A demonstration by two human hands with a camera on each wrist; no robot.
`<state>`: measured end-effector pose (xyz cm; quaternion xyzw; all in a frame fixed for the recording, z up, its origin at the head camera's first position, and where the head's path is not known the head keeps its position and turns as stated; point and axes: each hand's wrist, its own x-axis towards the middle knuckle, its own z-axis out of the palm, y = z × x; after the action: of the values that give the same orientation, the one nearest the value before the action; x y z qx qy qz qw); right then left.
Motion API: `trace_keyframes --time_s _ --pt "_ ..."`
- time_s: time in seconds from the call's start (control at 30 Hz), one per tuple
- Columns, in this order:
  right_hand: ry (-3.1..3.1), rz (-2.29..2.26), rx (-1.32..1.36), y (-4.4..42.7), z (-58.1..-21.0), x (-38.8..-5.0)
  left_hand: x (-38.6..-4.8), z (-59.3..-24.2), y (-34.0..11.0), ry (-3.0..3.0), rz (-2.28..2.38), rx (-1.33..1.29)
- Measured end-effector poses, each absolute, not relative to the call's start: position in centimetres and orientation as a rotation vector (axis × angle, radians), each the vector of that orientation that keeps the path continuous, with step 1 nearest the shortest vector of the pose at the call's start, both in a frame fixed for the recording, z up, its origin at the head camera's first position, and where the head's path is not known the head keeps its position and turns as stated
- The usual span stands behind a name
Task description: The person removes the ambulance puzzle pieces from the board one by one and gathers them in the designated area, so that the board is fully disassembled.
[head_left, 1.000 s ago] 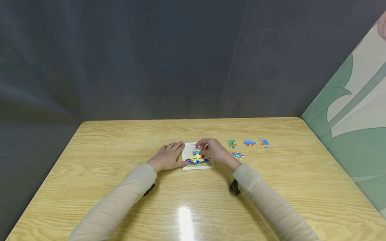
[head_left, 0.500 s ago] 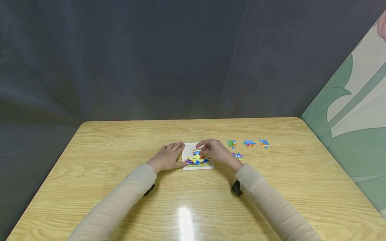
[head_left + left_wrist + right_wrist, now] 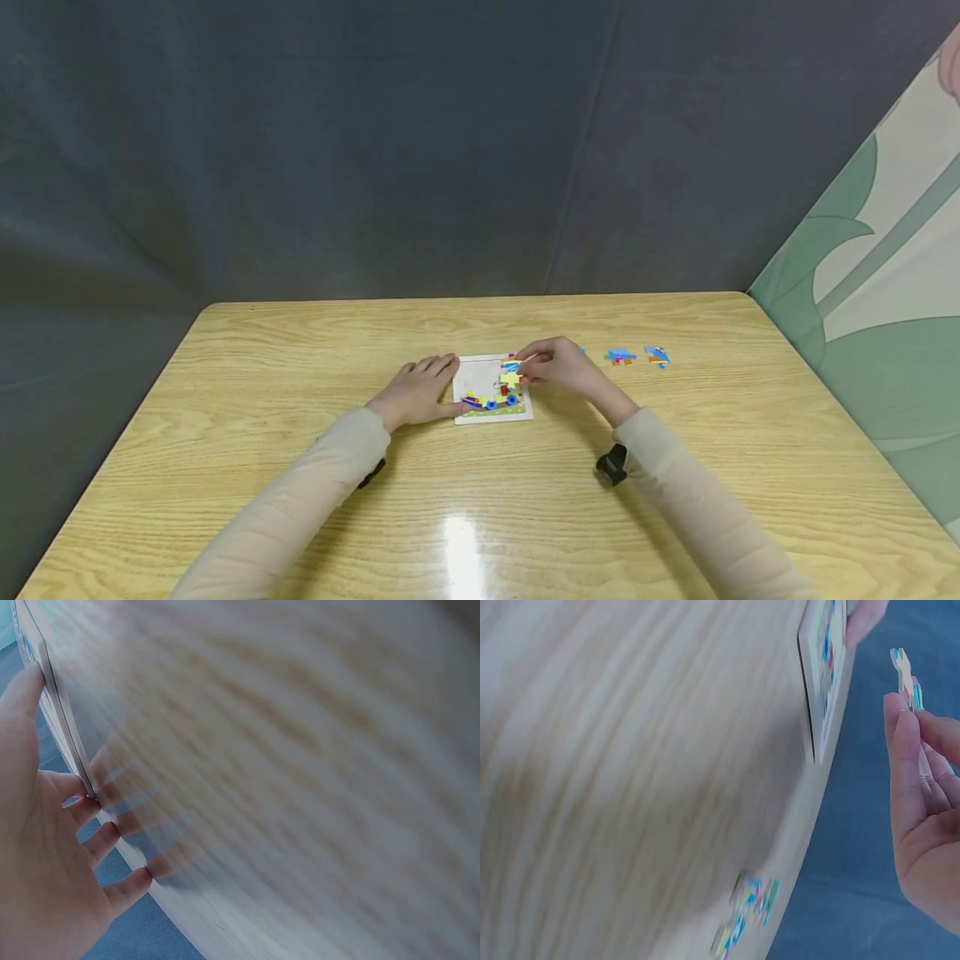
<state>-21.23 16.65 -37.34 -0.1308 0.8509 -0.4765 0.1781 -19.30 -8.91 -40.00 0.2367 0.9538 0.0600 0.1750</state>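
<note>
My right hand pinches a yellow-and-blue puzzle piece between thumb and fingers, above the right part of a white-framed puzzle board. The right wrist view shows the held piece edge-on, lifted clear of the board. My left hand lies at the board's left edge, its thumb over the lower left corner and its fingers spread along the side and tabletop. Pieces with blue wheels and a green strip fill the bottom of the board; bare white backing shows above them.
Two loose puzzle pieces, one blue and pink and one blue and orange, lie right of my right hand. Another piece is mostly hidden behind that hand. The wooden table meets a dark curtain at its far edge.
My right hand has lifted the puzzle piece from the board's middle and moved it to the right, uncovering white backing. It now covers some loose pieces. The left hand stays put.
</note>
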Motion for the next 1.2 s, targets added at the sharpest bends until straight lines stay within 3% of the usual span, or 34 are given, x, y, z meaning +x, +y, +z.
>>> trace_keyframes --time_s 1.2 --pt "2.492 -1.306 -0.179 28.1 -37.9 -20.7 -19.3 -40.0 -8.9 2.708 0.145 0.674"
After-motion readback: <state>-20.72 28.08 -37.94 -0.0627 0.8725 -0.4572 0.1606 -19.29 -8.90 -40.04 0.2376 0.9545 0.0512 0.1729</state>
